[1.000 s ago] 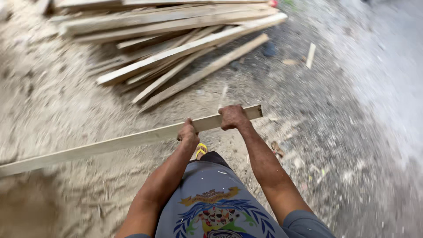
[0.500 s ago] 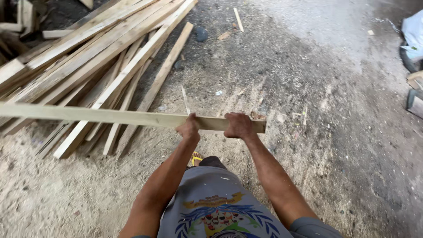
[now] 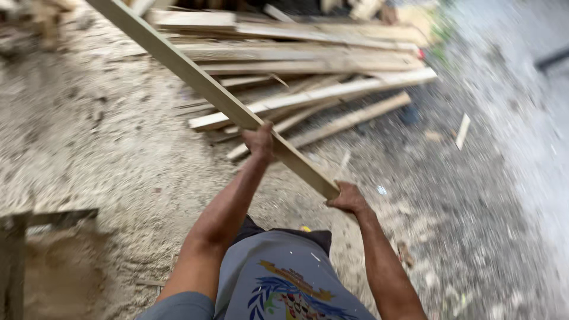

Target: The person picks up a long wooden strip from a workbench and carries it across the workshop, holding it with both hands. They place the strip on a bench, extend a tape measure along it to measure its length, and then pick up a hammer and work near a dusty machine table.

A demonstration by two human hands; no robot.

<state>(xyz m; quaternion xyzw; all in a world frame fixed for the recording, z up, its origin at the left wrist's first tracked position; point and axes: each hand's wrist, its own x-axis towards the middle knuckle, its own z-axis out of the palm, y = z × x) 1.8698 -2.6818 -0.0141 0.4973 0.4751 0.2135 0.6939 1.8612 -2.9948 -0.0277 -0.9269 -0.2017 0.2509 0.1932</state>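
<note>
I hold a long pale wooden plank that slants from the upper left down to the lower middle of the head view. My left hand grips it partway along its length. My right hand clasps its near end. The plank's far end runs out of the frame at the top left. Both arms are stretched out over my grey patterned shorts. Beyond the plank lies a pile of similar wooden planks on the ground.
The ground is covered in sawdust on the left and darker dirt on the right. A small loose wood strip lies at the right. A dark wooden frame stands at the lower left edge.
The plank has swung from lying level across the view to slanting steeply, with its far end up at the top left. My hands have spread apart along it. The view has turned.
</note>
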